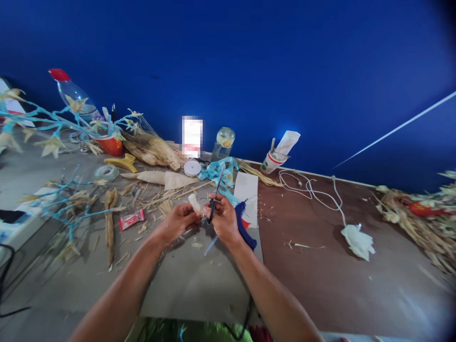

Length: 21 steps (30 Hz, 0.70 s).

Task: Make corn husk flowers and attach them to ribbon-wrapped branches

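My left hand (178, 221) is closed on a small pale rolled husk piece (194, 203), pinched between thumb and fingers. My right hand (223, 219) grips a thin dark tool (215, 196), which looks like scissors or a wire, with its tip pointing up and away. Both hands meet above a grey board (199, 280) at the table's near middle. A blue glue gun (244, 224) lies just right of my right hand, partly hidden by it.
Dried husks (153, 149), a blue-wrapped branch with husk flowers (53, 128), tape rolls (106, 172), a red cup (112, 145), a jar (223, 141), a paper cup (272, 161), a white cord (313, 190) and a white husk flower (358, 241) lie around. More dried husks (420, 213) sit far right.
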### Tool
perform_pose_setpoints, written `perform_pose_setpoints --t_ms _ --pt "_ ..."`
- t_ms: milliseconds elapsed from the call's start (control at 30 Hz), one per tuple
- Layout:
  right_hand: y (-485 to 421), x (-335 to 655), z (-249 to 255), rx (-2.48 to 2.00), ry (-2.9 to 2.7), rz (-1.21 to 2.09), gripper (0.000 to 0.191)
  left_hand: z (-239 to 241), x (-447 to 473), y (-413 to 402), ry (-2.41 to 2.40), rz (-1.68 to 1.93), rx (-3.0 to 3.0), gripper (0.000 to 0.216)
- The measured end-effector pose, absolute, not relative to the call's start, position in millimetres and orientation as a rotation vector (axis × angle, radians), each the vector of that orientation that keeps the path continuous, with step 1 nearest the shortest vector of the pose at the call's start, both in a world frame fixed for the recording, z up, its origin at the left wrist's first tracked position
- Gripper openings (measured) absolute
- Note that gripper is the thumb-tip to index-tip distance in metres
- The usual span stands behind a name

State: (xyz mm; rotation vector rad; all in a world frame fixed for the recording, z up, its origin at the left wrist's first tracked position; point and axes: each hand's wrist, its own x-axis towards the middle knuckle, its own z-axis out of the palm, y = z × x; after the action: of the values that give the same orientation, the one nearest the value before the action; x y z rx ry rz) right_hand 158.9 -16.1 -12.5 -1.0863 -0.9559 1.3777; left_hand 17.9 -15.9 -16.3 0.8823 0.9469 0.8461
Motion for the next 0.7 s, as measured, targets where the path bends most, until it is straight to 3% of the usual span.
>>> perform_pose_setpoints --t_ms 700 --pt "-19.7 162.0 -10.4 -1.004 -0.991 1.448 0.048 -20.3 9.4 -12.6 0.941 0.943 0.848 0.033"
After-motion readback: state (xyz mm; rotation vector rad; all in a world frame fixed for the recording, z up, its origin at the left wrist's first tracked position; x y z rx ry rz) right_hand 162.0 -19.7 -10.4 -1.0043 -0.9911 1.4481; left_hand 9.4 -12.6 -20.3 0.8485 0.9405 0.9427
